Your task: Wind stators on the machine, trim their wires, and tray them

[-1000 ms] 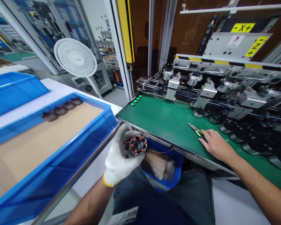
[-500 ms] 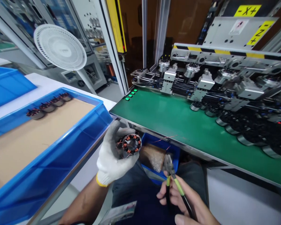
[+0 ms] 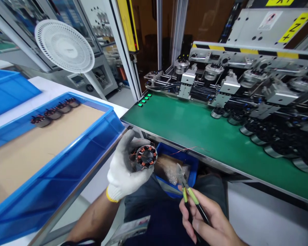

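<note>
My left hand (image 3: 127, 167), in a white glove with a yellow cuff, is closed around a motor stator (image 3: 146, 156). Its ring of copper windings faces up toward me, and thin loose wires stick out from it. My bare right hand (image 3: 204, 213) grips a pair of diagonal cutters (image 3: 186, 189) with yellow-green and black handles. The cutters' jaws point up and away, a short distance to the right of the stator and not touching it. A long thin copper wire (image 3: 184, 149) crosses above the bin by the bench edge.
On the left a blue tray (image 3: 92, 136) holds several stators (image 3: 52, 113) in a row. Below the green bench (image 3: 174, 119) sits a blue bin (image 3: 193, 172) with cardboard inside. More stators (image 3: 259, 138) crowd the bench's right, before a winding machine (image 3: 213, 71). A white fan (image 3: 65, 48) stands behind.
My right hand has turned the cutters, so their jaws now point more up and left. The left hand still holds the stator in nearly the same pose. The view has shifted slightly.
</note>
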### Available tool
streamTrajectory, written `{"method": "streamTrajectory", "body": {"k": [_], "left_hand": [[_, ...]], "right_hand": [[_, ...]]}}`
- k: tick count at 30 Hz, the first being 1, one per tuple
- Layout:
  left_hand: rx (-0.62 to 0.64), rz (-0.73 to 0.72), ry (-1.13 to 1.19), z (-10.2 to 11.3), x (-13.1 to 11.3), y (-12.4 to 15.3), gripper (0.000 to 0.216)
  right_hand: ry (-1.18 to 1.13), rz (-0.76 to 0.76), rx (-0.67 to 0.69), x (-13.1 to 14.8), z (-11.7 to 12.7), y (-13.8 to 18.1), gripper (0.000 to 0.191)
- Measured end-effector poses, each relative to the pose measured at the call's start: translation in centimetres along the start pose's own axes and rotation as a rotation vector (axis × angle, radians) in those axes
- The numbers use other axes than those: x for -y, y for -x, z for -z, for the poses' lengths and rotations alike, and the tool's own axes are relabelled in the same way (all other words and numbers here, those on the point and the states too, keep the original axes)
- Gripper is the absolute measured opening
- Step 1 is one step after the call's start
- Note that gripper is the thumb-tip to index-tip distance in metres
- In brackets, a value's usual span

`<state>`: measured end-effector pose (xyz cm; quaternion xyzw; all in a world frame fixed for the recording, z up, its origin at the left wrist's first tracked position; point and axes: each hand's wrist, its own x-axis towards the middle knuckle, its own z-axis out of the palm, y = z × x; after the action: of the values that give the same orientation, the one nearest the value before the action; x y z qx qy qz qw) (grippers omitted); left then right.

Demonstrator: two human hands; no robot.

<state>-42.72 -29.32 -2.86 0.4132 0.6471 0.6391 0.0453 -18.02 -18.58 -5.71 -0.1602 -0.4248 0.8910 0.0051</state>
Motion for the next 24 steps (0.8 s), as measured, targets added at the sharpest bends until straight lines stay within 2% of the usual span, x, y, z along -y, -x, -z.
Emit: {"method": "streamTrajectory", "body": {"k": [4,6,9,12,15,19,24], "left_hand": [[0.043,0.036,0.008,0.4,0.3,-0.3,0.101],[0.095,0.063,0.058,0.7,0.7,-0.4,0.1],[0.219,0.065,0.124,0.8,1.3,-0.6,0.098],[0.37,0.045,0.105,0.5,1.2,-0.7,0.101],[0.472,0.043,0.06,0.1,0.4,-0.4,0.104],[0.557,0.057,-0.085,-0.1,-0.5,0.0,0.104],[0.604,0.031,-0.177,0.4,0.2,0.6,0.104]], "right_hand": [[0.128,0.027,-0.098,1.9,0.8,0.9,0.061],[0.272,0.085,-0.194,4.3,1.6,1.3,0.064],[0.553,0.197,-0.294,8.9,2.7,0.9,0.057],[0.74,0.297,-0.207,13.3,2.3,-1.0,0.047],[0.763,0.249,-0.02,15.5,0.3,-3.5,0.043],[0.711,0.178,0.138,15.1,-2.4,-5.8,0.043],[0.733,0.136,0.167,13.9,-3.8,-6.1,0.06]]}}
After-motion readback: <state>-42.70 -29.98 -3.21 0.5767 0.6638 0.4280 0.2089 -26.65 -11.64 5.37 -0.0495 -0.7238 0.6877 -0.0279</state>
